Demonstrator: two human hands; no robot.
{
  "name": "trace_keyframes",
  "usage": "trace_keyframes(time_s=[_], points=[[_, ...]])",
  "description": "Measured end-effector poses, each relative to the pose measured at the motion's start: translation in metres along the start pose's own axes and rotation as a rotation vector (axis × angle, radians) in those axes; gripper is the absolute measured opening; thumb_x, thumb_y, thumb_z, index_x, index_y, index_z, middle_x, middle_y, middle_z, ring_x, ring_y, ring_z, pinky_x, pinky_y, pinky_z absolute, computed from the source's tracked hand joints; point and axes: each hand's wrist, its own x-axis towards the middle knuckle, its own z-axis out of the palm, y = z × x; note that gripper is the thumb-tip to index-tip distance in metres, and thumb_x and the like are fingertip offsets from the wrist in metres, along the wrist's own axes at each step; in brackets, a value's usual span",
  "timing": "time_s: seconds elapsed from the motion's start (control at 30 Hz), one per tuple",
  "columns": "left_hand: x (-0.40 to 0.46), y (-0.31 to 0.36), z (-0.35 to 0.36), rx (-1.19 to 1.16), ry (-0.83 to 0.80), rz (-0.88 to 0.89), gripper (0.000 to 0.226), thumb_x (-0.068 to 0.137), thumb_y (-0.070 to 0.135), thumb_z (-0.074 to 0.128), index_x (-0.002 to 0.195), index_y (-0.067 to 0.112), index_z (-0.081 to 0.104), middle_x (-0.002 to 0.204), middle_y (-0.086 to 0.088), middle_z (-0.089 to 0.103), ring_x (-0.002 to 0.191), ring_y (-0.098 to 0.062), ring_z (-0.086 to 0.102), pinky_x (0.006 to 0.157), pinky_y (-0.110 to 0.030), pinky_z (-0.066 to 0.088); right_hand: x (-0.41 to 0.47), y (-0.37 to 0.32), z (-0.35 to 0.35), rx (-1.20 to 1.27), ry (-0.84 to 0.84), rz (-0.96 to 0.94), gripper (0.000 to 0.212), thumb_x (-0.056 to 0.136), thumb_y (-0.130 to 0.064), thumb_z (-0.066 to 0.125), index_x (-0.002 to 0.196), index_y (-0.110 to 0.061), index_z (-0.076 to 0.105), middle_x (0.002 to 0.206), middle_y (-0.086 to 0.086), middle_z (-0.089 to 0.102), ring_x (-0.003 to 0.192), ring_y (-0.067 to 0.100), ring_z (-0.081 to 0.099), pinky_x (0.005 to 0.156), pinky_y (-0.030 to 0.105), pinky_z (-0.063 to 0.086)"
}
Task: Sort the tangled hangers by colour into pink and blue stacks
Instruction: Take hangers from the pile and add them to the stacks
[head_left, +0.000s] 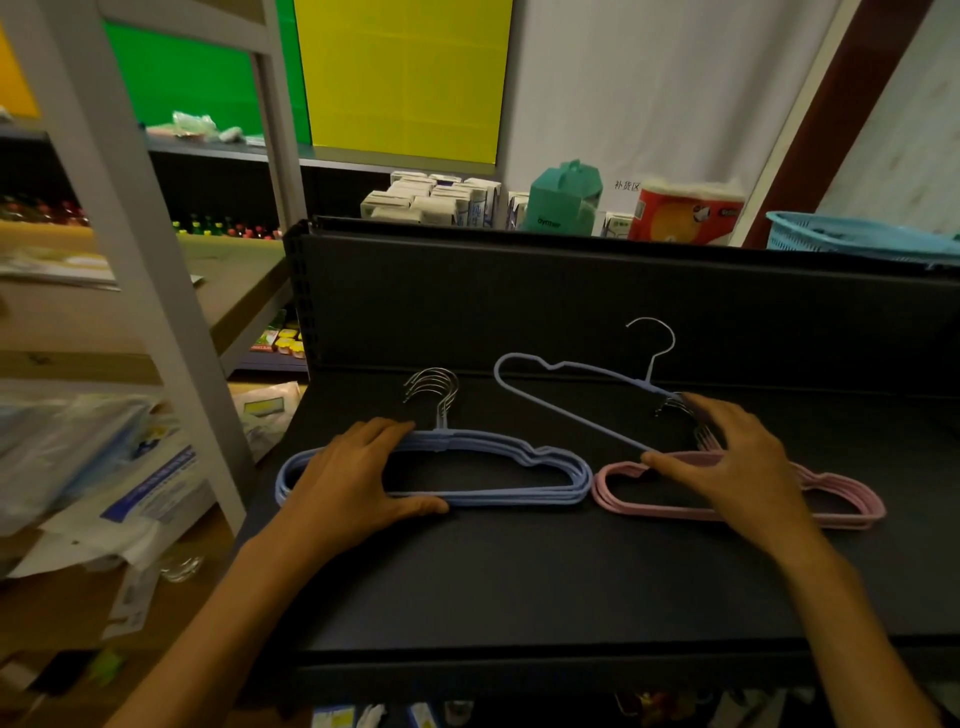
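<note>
A stack of several blue hangers (581, 480) lies flat on the left of the black shelf (519, 577), its metal hooks pointing away from me. My left hand (358, 478) rests over the stack's left half, fingers on the top bar and thumb against the bottom bar. A stack of pink hangers (852, 512) lies to the right, partly hidden under my right hand (737, 457). That hand holds one loose blue hanger (571, 414) between thumb and fingers, tilted up above the pink stack with its hook raised against the back panel.
The shelf has a black back panel (519, 301) just behind the hangers. Cartons (431, 200), a teal box (563, 200), a red-and-white pack (685, 213) and a blue basket (857, 236) sit beyond it. A grey rack post (135, 249) and cluttered packages (104, 467) stand to the left.
</note>
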Motion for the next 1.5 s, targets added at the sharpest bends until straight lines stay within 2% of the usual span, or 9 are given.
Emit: trace_keyframes(time_s=[0.33,0.47,0.53,0.67,0.8,1.1,1.23,1.5], points=[[-0.002,0.002,-0.003,0.038,-0.005,-0.026,0.104,0.056,0.083,0.049,0.142,0.031,0.025,0.142,0.005,0.037,0.125,-0.012,0.039,0.101,-0.029,0.034,0.000,-0.015,0.007,0.015,-0.020,-0.019,0.087,0.064,-0.046,0.078,0.139,-0.026,0.039,0.141,0.005,0.041,0.127,0.022,0.040,0.101,0.047,0.042],[-0.006,0.000,-0.016,0.104,-0.044,-0.045,0.100,0.062,0.081,0.053,0.144,0.033,0.022,0.146,0.006,0.030,0.129,-0.013,0.034,0.104,-0.033,0.033,0.002,-0.029,0.017,0.021,-0.070,-0.078,0.087,0.064,-0.051,0.077,0.139,-0.030,0.037,0.141,0.001,0.040,0.125,0.020,0.043,0.099,0.045,0.045],[-0.013,-0.005,-0.028,0.148,-0.043,-0.072,0.095,0.066,0.078,0.053,0.144,0.033,0.022,0.146,0.005,0.030,0.130,-0.015,0.033,0.104,-0.034,0.035,0.004,-0.038,0.024,0.021,-0.108,-0.108,0.087,0.065,-0.053,0.076,0.139,-0.032,0.036,0.141,0.000,0.040,0.126,0.019,0.042,0.101,0.039,0.042],[-0.032,-0.017,-0.059,0.266,0.051,-0.111,0.082,0.078,0.068,0.051,0.144,0.029,0.024,0.148,0.002,0.029,0.135,-0.019,0.027,0.108,-0.038,0.031,0.006,-0.061,0.041,0.031,-0.176,-0.174,0.085,0.067,-0.053,0.075,0.139,-0.032,0.036,0.142,-0.001,0.039,0.129,0.016,0.036,0.103,0.032,0.034],[-0.045,-0.019,-0.078,0.342,0.168,-0.116,0.078,0.081,0.065,0.047,0.146,0.029,0.023,0.148,0.002,0.030,0.134,-0.020,0.027,0.105,-0.038,0.031,0.006,-0.085,0.056,0.066,-0.288,-0.226,0.087,0.066,-0.056,0.074,0.140,-0.034,0.035,0.144,-0.003,0.036,0.131,0.015,0.034,0.107,0.037,0.035],[-0.046,-0.007,-0.072,0.284,0.146,-0.039,0.069,0.088,0.058,0.044,0.145,0.028,0.022,0.148,0.003,0.027,0.136,-0.017,0.023,0.108,-0.034,0.026,0.005,-0.112,0.086,0.062,-0.453,-0.276,0.088,0.066,-0.064,0.070,0.140,-0.036,0.033,0.145,-0.006,0.037,0.130,0.013,0.036,0.107,0.039,0.037],[-0.046,-0.008,-0.069,0.275,0.113,-0.044,0.069,0.088,0.057,0.044,0.146,0.028,0.020,0.150,0.003,0.024,0.136,-0.017,0.022,0.109,-0.034,0.025,0.004,-0.111,0.088,0.045,-0.491,-0.273,0.090,0.063,-0.069,0.067,0.140,-0.038,0.032,0.146,-0.008,0.036,0.131,0.011,0.035,0.107,0.039,0.037],[-0.042,-0.014,-0.065,0.239,0.083,-0.065,0.069,0.088,0.056,0.047,0.145,0.027,0.022,0.149,0.002,0.027,0.136,-0.018,0.023,0.108,-0.035,0.026,0.002,-0.111,0.087,0.031,-0.503,-0.254,0.089,0.064,-0.066,0.069,0.140,-0.036,0.033,0.146,-0.008,0.036,0.132,0.010,0.034,0.108,0.037,0.036]])
